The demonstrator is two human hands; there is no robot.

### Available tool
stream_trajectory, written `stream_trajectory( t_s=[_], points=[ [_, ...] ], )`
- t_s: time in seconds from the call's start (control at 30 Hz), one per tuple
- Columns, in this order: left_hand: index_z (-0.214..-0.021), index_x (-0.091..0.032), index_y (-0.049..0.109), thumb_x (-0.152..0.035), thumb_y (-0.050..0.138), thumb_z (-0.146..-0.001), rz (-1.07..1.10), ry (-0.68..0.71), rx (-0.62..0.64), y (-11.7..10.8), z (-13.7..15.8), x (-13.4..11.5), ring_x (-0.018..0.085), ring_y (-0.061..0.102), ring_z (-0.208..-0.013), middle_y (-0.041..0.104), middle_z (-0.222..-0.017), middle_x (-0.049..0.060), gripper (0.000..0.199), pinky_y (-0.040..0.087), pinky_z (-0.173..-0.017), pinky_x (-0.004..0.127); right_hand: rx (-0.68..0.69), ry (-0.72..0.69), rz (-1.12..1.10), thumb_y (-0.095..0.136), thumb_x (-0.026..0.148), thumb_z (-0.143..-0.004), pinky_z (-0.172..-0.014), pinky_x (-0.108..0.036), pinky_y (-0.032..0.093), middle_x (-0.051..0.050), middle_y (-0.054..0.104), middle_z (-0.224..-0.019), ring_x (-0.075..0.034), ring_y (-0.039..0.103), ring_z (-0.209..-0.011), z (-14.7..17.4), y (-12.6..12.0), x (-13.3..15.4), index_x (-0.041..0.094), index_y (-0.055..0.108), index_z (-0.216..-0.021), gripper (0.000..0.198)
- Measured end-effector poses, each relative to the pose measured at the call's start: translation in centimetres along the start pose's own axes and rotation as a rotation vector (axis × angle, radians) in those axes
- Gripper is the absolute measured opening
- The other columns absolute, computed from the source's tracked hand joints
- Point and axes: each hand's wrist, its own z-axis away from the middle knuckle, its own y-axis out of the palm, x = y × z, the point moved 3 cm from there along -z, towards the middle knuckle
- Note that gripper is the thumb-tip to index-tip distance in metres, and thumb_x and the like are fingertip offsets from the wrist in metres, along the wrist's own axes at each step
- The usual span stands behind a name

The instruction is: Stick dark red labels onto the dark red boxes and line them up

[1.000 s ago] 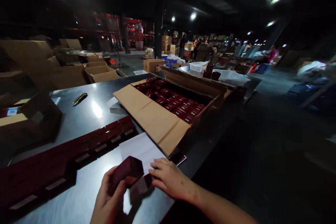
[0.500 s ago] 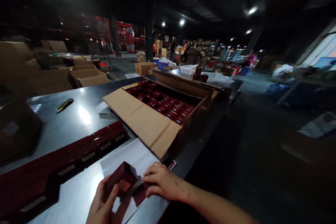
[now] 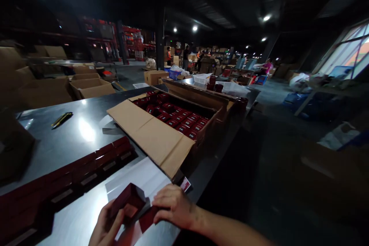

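Note:
My left hand (image 3: 106,228) holds a small dark red box (image 3: 127,203) with its open side up, at the near edge of the steel table (image 3: 72,134). My right hand (image 3: 173,207) presses on the box's red flap (image 3: 147,218), which lies flat on a white sheet (image 3: 135,178). A row of closed dark red boxes (image 3: 86,169) runs along the table to the left of my hands. Beyond them stands a large cardboard carton (image 3: 152,134), flaps open, filled with several more red boxes (image 3: 175,113).
A yellow-black utility knife (image 3: 61,119) lies on the table's far left. Open cardboard cartons (image 3: 90,86) stand behind the table. A red card (image 3: 186,184) pokes out under the carton flap. Dark floor spreads to the right; people work far back.
The box in my left hand has gone from closed to open, its flap now spread on the sheet under my right hand. The view has swung slightly to the right.

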Motion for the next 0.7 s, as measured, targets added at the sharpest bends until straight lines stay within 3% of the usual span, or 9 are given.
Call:
stream_trajectory(
  t_s=[0.13, 0.27, 0.43, 0.5, 0.6, 0.7],
  points=[
    [-0.105, -0.020, 0.062, -0.064, 0.084, -0.053, 0.005, -0.005, -0.008, 0.2, 0.3, -0.7, 0.029, 0.064, -0.110, 0.071, -0.106, 0.004, 0.072, 0.055, -0.088, 0.030, 0.006, 0.034, -0.021, 0.081, 0.050, -0.075, -0.096, -0.028, 0.048, -0.004, 0.077, -0.097, -0.016, 0.070, -0.098, 0.1, -0.3, 0.3, 0.018, 0.076, -0.096, 0.039],
    [-0.103, -0.020, 0.063, -0.055, 0.091, -0.044, 0.019, -0.021, -0.001, 0.8, 0.9, -1.7, 0.027, 0.066, -0.106, 0.072, -0.102, 0.004, 0.075, 0.057, -0.084, 0.026, 0.075, 0.022, 0.001, 0.077, 0.036, -0.085, -0.104, -0.038, 0.041, 0.000, 0.075, -0.096, -0.019, 0.063, -0.110, 0.0, -1.3, 1.8, 0.022, 0.072, -0.088, 0.015],
    [-0.107, -0.023, 0.059, -0.056, 0.090, -0.048, 0.148, -0.097, -0.026, 1.2, 1.4, -1.7, 0.025, 0.068, -0.098, 0.073, -0.098, 0.002, 0.075, 0.058, -0.073, 0.024, 0.015, -0.062, -0.093, 0.068, 0.020, -0.087, -0.095, -0.039, 0.043, 0.001, 0.069, -0.080, -0.018, 0.061, -0.097, -1.2, -4.9, 4.8, 0.022, 0.069, -0.088, 0.003],
    [-0.106, -0.023, 0.059, -0.053, 0.091, -0.046, 0.153, -0.107, -0.031, 1.5, 1.6, -1.8, 0.024, 0.069, -0.096, 0.073, -0.096, 0.002, 0.074, 0.058, -0.074, 0.023, -0.058, -0.047, -0.179, 0.065, 0.020, -0.091, -0.090, -0.037, 0.047, 0.000, 0.068, -0.078, -0.017, 0.061, -0.092, -2.4, -7.0, 5.7, 0.022, 0.070, -0.088, 0.006],
    [-0.106, -0.024, 0.059, -0.049, 0.092, -0.045, 0.202, -0.158, -0.029, 2.3, 2.3, -2.0, 0.026, 0.069, -0.093, 0.071, -0.094, 0.003, 0.075, 0.059, -0.071, 0.029, -0.299, -0.040, -0.307, 0.069, 0.022, -0.089, -0.080, -0.033, 0.051, -0.001, 0.066, -0.077, -0.017, 0.060, -0.085, -4.9, -9.9, 6.5, 0.024, 0.072, -0.088, 0.004],
    [-0.110, -0.030, 0.058, -0.052, 0.090, -0.046, 0.239, -0.151, -0.072, 2.8, 2.9, -1.8, 0.029, 0.066, -0.098, 0.067, -0.106, 0.003, 0.076, 0.060, -0.065, 0.032, -0.529, -0.024, -0.355, 0.076, 0.026, -0.086, -0.083, -0.030, 0.052, -0.002, 0.065, -0.092, -0.016, 0.062, -0.090, -8.1, -10.9, 6.6, 0.027, 0.074, -0.090, 0.004]
  ],
)
